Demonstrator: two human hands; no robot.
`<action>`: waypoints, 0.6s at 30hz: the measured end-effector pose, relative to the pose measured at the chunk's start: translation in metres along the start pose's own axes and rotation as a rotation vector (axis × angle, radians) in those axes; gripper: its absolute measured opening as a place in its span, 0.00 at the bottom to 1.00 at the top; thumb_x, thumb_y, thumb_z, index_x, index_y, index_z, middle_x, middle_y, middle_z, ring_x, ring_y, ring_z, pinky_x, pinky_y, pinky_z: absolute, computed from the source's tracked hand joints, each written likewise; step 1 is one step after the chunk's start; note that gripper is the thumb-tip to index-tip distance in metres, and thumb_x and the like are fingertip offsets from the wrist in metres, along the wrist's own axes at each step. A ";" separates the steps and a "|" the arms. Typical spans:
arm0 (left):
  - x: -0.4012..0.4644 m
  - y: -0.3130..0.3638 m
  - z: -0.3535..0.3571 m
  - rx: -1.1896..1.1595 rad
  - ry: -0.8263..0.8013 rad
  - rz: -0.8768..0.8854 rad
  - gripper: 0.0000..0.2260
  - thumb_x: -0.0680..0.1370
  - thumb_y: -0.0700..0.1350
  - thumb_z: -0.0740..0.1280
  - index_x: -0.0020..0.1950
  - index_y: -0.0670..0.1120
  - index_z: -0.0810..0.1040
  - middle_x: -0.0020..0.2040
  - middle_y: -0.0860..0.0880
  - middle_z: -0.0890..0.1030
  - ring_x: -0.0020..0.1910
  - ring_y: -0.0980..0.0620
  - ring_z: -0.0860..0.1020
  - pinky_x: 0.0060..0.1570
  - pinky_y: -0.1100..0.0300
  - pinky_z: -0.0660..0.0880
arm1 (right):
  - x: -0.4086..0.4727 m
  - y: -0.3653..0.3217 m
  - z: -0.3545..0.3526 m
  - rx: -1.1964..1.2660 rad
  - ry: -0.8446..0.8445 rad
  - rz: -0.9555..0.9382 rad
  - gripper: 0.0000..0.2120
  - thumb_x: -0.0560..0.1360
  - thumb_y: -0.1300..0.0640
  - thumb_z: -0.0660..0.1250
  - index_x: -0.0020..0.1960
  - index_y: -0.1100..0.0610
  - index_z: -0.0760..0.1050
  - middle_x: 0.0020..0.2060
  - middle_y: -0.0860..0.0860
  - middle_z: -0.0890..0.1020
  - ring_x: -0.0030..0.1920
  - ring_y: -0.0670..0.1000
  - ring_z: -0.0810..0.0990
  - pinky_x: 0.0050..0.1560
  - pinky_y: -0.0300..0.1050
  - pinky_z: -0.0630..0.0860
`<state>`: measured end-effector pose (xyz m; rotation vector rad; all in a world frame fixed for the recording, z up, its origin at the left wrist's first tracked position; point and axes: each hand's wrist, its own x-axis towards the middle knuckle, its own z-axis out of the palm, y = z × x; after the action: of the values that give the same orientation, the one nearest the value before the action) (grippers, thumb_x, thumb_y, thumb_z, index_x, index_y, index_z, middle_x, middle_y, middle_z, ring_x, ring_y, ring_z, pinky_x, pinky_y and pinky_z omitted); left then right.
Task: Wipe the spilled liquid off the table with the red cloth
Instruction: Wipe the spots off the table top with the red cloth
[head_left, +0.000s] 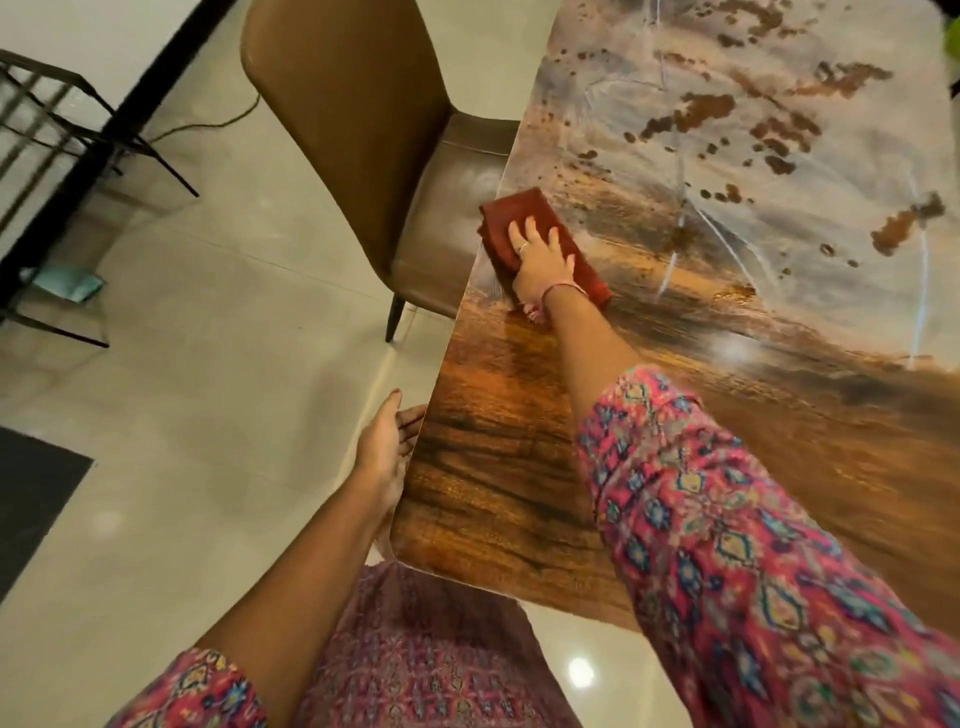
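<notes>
The folded red cloth (511, 215) lies flat on the glossy patterned table (519, 493), close to its left edge. My right hand (540, 257) presses down on the cloth with fingers spread over it. My left hand (382, 452) is cupped, palm up, just below and against the table's left edge, nearer to me; it holds nothing that I can see. A wet sheen shows on the surface beside the cloth, but the spilled liquid is hard to tell from the table's brown and grey pattern.
A brown leather chair (353, 119) stands tucked against the table's left side, just beyond the cloth. A black metal rack (67, 130) stands at far left. A dark mat (31, 493) lies on the pale tiled floor.
</notes>
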<state>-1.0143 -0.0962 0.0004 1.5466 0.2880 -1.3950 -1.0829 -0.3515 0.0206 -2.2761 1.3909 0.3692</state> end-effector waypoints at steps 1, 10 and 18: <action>0.000 0.000 -0.001 -0.001 -0.003 -0.009 0.20 0.80 0.59 0.56 0.49 0.45 0.79 0.50 0.47 0.80 0.51 0.50 0.77 0.43 0.58 0.72 | -0.012 -0.003 0.008 -0.002 0.039 -0.015 0.37 0.77 0.67 0.58 0.78 0.49 0.45 0.78 0.48 0.44 0.77 0.58 0.42 0.73 0.64 0.46; 0.005 0.000 0.002 -0.044 0.025 -0.020 0.21 0.80 0.59 0.55 0.48 0.44 0.80 0.46 0.45 0.80 0.45 0.51 0.77 0.40 0.59 0.73 | -0.218 -0.009 0.126 0.031 0.066 -0.230 0.37 0.75 0.68 0.54 0.78 0.45 0.45 0.78 0.46 0.46 0.77 0.55 0.40 0.74 0.60 0.43; 0.007 0.007 -0.002 -0.035 -0.033 -0.137 0.21 0.81 0.57 0.55 0.49 0.44 0.79 0.44 0.46 0.81 0.44 0.49 0.78 0.41 0.56 0.75 | -0.115 -0.024 0.070 0.036 0.125 -0.112 0.35 0.76 0.68 0.55 0.78 0.46 0.48 0.78 0.46 0.48 0.77 0.55 0.43 0.73 0.62 0.46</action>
<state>-1.0059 -0.1011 -0.0023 1.4963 0.4024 -1.5126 -1.1143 -0.2185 0.0164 -2.3701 1.3103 0.1681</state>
